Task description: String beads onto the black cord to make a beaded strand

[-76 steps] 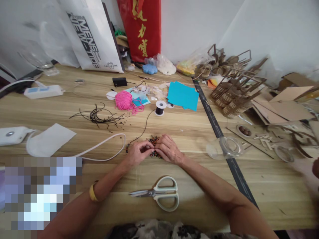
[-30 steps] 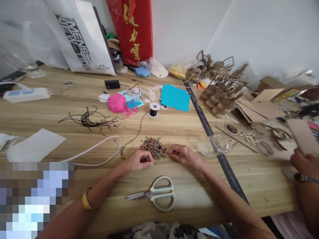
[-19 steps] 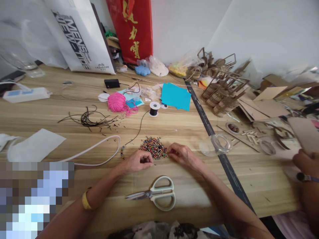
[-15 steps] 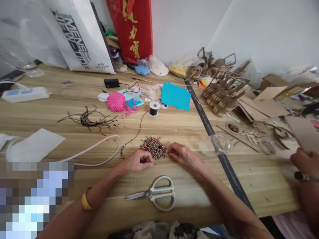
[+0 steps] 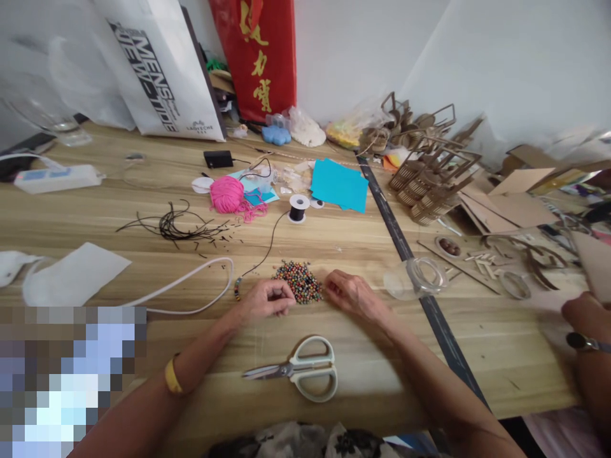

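The right hand [image 5: 352,294] had drawn apart from the left hand [image 5: 268,299], both curled narrow beside the bead pile [image 5: 300,282], though whether either held anything I couldn't tell.

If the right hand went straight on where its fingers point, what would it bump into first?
The right hand would probably meet the pile of small, round, multicoloured beads; its curled fingers are right by the edge, though whether they touch is unclear.

A pale wall [image 5: 363,57] rises behind a wood-grained table [image 5: 506,343].
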### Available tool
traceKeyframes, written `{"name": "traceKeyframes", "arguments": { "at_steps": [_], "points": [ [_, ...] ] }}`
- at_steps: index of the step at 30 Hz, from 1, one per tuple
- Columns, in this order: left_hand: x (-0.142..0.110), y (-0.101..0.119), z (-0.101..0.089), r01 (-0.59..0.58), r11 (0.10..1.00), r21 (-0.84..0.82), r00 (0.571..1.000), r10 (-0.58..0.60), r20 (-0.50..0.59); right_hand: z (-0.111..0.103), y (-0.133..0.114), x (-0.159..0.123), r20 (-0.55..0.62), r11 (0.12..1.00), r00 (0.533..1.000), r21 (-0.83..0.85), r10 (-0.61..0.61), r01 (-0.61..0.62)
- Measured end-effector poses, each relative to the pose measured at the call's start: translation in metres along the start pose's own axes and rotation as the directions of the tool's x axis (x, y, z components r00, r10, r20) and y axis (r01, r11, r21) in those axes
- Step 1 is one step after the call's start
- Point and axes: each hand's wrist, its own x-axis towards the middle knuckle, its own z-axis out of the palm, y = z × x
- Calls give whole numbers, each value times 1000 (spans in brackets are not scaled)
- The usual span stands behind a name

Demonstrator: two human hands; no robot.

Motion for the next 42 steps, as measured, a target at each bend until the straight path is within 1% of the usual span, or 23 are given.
{"name": "traceKeyframes", "arguments": {
  "at_steps": [2,4,6,9,12,16,18,20,24,28,33,38,42],
  "points": [
    [0,1,-1,4,998,-55,998,-8,-64,-4,-3,3,-48,991,997,119,-59,64],
    [1,2,-1,4,996,-87,993,-15,-120,-7,-10,8,-100,959,987,239,-129,150],
    [2,3,-1,8,995,-100,986,-25,-164,-6,-20,15,-142,923,975,322,-173,211],
    [1,5,-1,15,994,-112,977,-39,-209,2,-33,28,-226,885,959,393,-168,248],
    [1,7,-1,-3,992,-128,967,-29,-252,17,-39,39,-321,853,937,442,-138,277],
    [0,12,-1,-47,990,-135,953,4,-304,35,-36,44,-403,848,911,451,-84,277],
    [-1,14,-1,-54,990,-127,949,11,-315,41,-35,42,-426,843,902,461,-65,278],
    [-1,16,0,-53,991,-123,948,11,-318,44,-34,40,-447,830,892,468,-74,303],
    [-2,18,0,-56,993,-109,948,19,-317,44,-35,39,-485,818,862,431,-147,382],
    [0,16,-1,-61,994,-86,950,32,-311,42,-35,40,-507,829,845,391,-167,399],
    [6,15,-1,-67,997,-49,951,49,-305,43,-33,40,-527,833,837,389,-150,394],
    [11,24,-1,-76,996,56,951,90,-296,43,-30,39,-512,841,854,419,-93,343],
    [16,30,-4,-76,989,130,957,108,-268,41,-29,39,-533,849,843,412,-69,330]
  ]
}}
